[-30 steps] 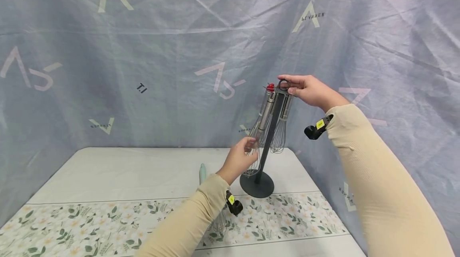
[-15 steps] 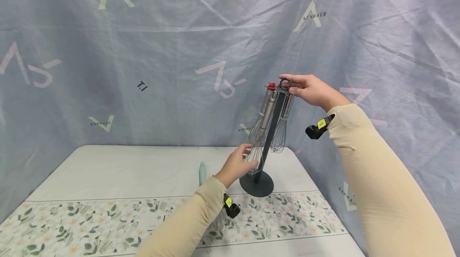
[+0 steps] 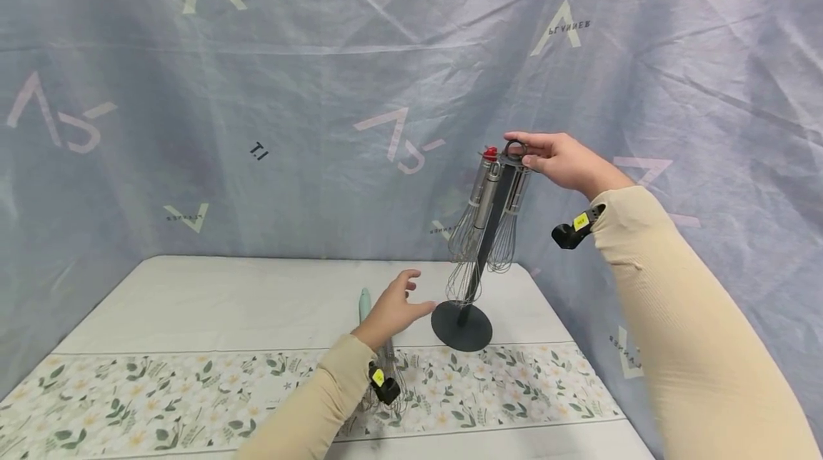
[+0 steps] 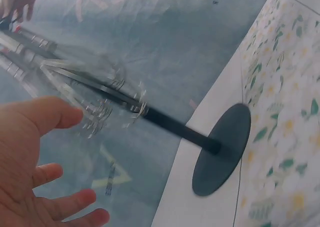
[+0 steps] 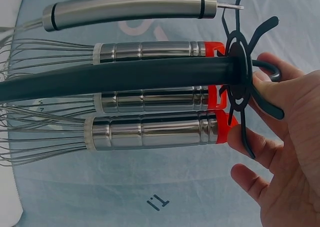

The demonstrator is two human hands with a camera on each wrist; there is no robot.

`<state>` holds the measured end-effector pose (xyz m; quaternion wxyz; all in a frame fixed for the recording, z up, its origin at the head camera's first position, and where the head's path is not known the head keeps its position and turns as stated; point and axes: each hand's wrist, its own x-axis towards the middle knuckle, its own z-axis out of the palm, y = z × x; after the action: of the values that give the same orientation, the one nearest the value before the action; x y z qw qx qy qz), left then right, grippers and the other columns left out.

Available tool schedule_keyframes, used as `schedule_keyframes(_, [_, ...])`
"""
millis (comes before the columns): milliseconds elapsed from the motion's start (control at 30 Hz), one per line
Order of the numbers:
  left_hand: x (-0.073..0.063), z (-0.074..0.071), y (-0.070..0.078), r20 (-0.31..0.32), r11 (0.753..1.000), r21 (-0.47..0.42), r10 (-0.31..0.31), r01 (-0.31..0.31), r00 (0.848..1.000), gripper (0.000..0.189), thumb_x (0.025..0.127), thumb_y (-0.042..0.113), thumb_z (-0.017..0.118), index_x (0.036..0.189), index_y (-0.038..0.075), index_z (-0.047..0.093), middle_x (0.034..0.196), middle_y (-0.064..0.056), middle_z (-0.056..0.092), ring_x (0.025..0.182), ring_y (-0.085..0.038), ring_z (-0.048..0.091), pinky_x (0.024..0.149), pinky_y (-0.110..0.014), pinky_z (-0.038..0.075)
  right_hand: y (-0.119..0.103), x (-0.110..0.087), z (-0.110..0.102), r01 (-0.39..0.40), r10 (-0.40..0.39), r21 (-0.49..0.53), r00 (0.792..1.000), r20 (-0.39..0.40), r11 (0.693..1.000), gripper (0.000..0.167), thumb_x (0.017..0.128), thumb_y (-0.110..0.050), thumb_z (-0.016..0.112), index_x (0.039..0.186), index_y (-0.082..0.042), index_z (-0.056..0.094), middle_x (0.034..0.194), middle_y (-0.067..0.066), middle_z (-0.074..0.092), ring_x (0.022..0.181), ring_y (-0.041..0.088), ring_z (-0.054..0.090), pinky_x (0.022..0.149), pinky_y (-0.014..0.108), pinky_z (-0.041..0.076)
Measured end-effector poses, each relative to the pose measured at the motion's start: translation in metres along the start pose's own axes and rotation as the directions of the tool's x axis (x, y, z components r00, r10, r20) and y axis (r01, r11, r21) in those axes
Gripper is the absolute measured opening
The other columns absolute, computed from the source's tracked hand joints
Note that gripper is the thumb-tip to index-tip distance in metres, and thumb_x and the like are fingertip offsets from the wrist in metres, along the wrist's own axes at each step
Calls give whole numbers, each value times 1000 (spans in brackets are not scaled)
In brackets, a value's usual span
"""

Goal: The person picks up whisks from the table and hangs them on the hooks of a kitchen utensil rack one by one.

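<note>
A dark utensil stand (image 3: 461, 327) with a round base and upright pole stands on the table. My right hand (image 3: 566, 163) pinches the ring (image 5: 275, 73) at its top between thumb and fingers. Several wire whisks hang from its hooks. Three have shiny handles with red ends, like the lowest red-ended whisk (image 5: 155, 130) in the right wrist view; the black-banded whisk (image 5: 132, 8) has a brushed steel handle. My left hand (image 3: 388, 313), empty with fingers spread, is left of the stand, apart from the whisks, which look blurred in the left wrist view.
Below my left forearm lie wire whisk heads (image 3: 400, 397), partly hidden, and a pale teal handle (image 3: 365, 303). The table (image 3: 244, 303) wears a white cloth with a floral band (image 3: 193, 396). A grey-blue curtain (image 3: 308, 88) hangs behind it and along the sides.
My left hand has drawn back from the banded whisk, moving left and slightly down with its fingers spread; the whisk hangs on the stand. The right hand keeps its grip on the ring.
</note>
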<state>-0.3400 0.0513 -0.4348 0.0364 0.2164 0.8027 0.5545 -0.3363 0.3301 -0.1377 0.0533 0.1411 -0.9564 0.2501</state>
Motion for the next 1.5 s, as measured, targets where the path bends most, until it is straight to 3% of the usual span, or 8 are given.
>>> schedule_keyframes(133, [-9, -16, -9, -67, 1000, -1, -10, 10, 998, 69, 94, 30, 72, 153, 14, 40, 143, -20, 50, 132, -42, 48, 100, -57, 46, 1, -1, -1, 6, -6, -1, 1000, 1, 1000, 55, 108, -11, 48, 158, -29, 36, 154, 11, 48, 141, 26, 44, 87, 41, 39])
schedule_keyframes(267, [-15, -30, -25, -131, 999, -8, -45, 44, 990, 64, 95, 25, 72, 151, 15, 44, 140, -18, 53, 130, -40, 50, 98, -56, 47, 3, -1, -3, 11, -11, 9, 1000, 3, 1000, 55, 108, -11, 49, 158, -29, 37, 153, 11, 48, 142, 27, 43, 101, 45, 42])
schedule_keyframes(500, [-22, -42, -58, -215, 992, -38, -127, 122, 968, 58, 95, 23, 71, 147, 12, 47, 137, -19, 54, 122, -35, 55, 91, -51, 52, 4, 0, -5, 19, -19, 28, 1000, 1, 999, 55, 107, -10, 50, 157, -28, 39, 151, 13, 50, 141, 28, 44, 110, 49, 40])
schedule_keyframes(700, [-21, -42, -78, -259, 979, -70, -205, 194, 944, 59, 94, 19, 69, 147, 5, 47, 133, -24, 56, 113, -34, 59, 85, -48, 53, 4, 0, -6, 44, -44, 6, 999, -19, 999, 54, 106, -7, 51, 157, -22, 41, 148, 15, 53, 138, 28, 48, 98, 24, 47])
schedule_keyframes(867, [-16, -42, -91, -252, 957, -132, -284, 258, 925, 60, 94, 18, 68, 148, 4, 45, 130, -24, 55, 107, -36, 60, 76, -42, 57, 2, 0, -5, 46, -46, 13, 999, -21, 999, 53, 106, -7, 52, 156, -22, 43, 146, 16, 55, 136, 27, 50, 88, 13, 45])
schedule_keyframes(1167, [-11, -42, -97, -215, 944, -106, -330, 314, 919, 62, 92, 17, 66, 147, -1, 43, 124, -23, 59, 102, -33, 63, 74, -42, 57, 2, 2, -2, 36, -36, 15, 999, -4, 999, 53, 105, -7, 52, 156, -18, 42, 147, 17, 53, 136, 28, 50, 94, 22, 48])
schedule_keyframes(1333, [-10, -41, -93, -193, 926, -135, -374, 353, 907, 62, 92, 15, 66, 146, -4, 42, 120, -25, 58, 84, -29, 62, 59, -37, 58, 2, 3, -2, 34, -34, 10, 999, -8, 999, 52, 105, -8, 53, 156, -17, 43, 147, 17, 54, 135, 28, 51, 95, 25, 49])
schedule_keyframes(1500, [-9, -40, -93, -172, 910, -184, -403, 372, 899, 62, 93, 12, 67, 146, -4, 40, 96, -19, 60, 62, -21, 55, 47, -33, 53, 1, 2, -2, 33, -33, 2, 999, -7, 999, 52, 106, -9, 53, 156, -19, 42, 147, 17, 53, 136, 29, 50, 98, 29, 48])
